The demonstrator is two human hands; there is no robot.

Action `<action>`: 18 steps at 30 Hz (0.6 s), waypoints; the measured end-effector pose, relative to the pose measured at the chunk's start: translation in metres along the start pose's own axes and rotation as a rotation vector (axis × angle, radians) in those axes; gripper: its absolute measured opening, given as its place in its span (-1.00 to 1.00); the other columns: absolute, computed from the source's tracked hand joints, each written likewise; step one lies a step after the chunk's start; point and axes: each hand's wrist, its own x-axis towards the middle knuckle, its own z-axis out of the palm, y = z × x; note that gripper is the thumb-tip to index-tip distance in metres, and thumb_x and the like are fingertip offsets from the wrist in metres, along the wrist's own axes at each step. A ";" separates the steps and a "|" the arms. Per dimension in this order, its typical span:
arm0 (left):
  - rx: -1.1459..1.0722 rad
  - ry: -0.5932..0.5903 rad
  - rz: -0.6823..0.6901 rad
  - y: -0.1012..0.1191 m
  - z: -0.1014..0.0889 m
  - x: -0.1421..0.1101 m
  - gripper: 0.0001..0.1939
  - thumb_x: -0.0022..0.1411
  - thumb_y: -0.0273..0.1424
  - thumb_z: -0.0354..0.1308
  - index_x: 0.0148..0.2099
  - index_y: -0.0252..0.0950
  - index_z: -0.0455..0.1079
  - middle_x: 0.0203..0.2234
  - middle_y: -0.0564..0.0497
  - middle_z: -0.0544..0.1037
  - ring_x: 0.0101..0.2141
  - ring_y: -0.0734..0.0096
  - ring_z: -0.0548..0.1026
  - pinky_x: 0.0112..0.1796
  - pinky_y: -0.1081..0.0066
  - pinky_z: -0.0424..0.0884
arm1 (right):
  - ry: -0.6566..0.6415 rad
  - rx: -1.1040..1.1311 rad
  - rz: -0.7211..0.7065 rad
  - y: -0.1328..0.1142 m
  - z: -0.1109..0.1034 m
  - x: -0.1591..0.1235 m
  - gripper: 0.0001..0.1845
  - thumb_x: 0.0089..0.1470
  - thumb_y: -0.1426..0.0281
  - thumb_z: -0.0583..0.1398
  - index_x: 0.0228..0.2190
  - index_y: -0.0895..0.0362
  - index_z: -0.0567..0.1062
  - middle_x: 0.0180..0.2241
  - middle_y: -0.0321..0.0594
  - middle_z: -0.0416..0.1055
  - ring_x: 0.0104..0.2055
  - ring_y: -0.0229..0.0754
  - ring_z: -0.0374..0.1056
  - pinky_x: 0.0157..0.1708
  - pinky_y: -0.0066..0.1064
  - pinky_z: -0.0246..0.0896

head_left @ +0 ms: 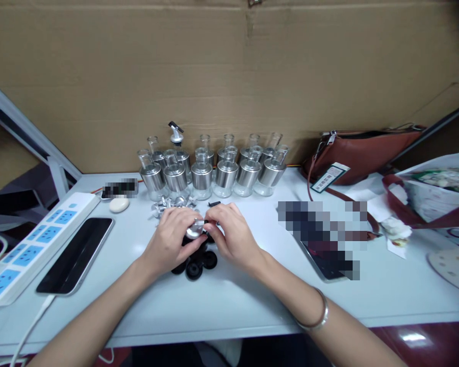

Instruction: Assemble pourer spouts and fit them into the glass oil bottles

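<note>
- You have even, soft overhead light; the white table (229,300) reads bright, with only faint shadows.
- You get glare on the glossy dark red surface (413,337) at the bottom right.
- Your wide lens bows the brown cardboard wall (229,76), and the top right corner darkens.
- The steel-banded glass bottles (214,173) show small highlights and look slightly soft.

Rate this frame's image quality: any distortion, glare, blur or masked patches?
Head view: wide-angle bending at the edges, dark top-right corner, glare on the glossy floor; two pixelated patches; left hand, right hand and silver cap reasonably sharp.
</note>
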 end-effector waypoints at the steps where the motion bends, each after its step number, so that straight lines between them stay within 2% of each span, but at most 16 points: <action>1: 0.005 -0.004 0.008 0.001 0.000 0.000 -0.84 0.34 -0.40 0.00 -0.05 -0.28 0.18 -0.22 -0.10 0.49 -0.18 0.23 0.44 -0.15 0.23 0.32 | -0.004 -0.017 -0.006 0.000 -0.001 0.000 -0.77 0.31 0.37 -0.08 -0.30 0.11 0.33 -0.45 -0.22 0.42 -0.41 -0.20 0.29 -0.38 -0.34 0.02; 5: 0.034 0.033 0.030 0.002 0.000 0.001 -0.88 0.35 -0.39 0.00 -0.07 -0.26 0.19 -0.27 -0.07 0.48 -0.22 0.25 0.43 -0.18 0.25 0.31 | -0.003 -0.070 -0.021 0.000 -0.003 0.000 -0.69 0.31 0.38 -0.11 -0.40 0.13 0.33 -0.52 -0.25 0.36 -0.48 -0.21 0.22 -0.40 -0.34 -0.03; 8: 0.069 0.063 0.031 0.001 -0.001 0.002 -0.89 0.35 -0.42 0.02 -0.08 -0.24 0.19 -0.27 -0.06 0.46 -0.24 0.27 0.42 -0.21 0.27 0.30 | 0.002 -0.028 0.037 0.001 -0.005 0.002 -0.62 0.31 0.38 -0.11 -0.50 0.12 0.33 -0.59 -0.29 0.32 -0.54 -0.25 0.19 -0.41 -0.34 -0.04; 11: 0.079 0.073 0.010 -0.001 -0.001 0.001 -0.88 0.35 -0.44 0.02 -0.08 -0.25 0.19 -0.26 -0.08 0.45 -0.23 0.26 0.42 -0.19 0.24 0.30 | -0.042 0.137 0.237 0.006 -0.010 0.005 -0.66 0.26 0.34 0.01 -0.53 0.12 0.37 -0.62 -0.34 0.32 -0.56 -0.29 0.20 -0.42 -0.38 0.03; 14: 0.074 0.077 -0.003 -0.002 -0.001 0.000 -0.88 0.34 -0.45 0.03 -0.07 -0.27 0.19 -0.26 -0.08 0.45 -0.22 0.25 0.42 -0.18 0.23 0.29 | -0.088 0.359 0.452 0.017 -0.019 0.008 -0.88 0.10 0.36 0.19 -0.45 0.12 0.43 -0.53 -0.34 0.41 -0.48 -0.28 0.29 -0.44 -0.44 0.12; 18: 0.072 0.092 -0.006 -0.002 -0.001 0.000 -0.89 0.34 -0.44 0.03 -0.08 -0.26 0.20 -0.27 -0.06 0.46 -0.21 0.26 0.43 -0.17 0.25 0.28 | -0.157 0.414 0.558 0.033 -0.034 0.012 -0.95 0.02 0.40 0.22 -0.42 0.14 0.44 -0.45 -0.28 0.45 -0.41 -0.27 0.33 -0.39 -0.43 0.19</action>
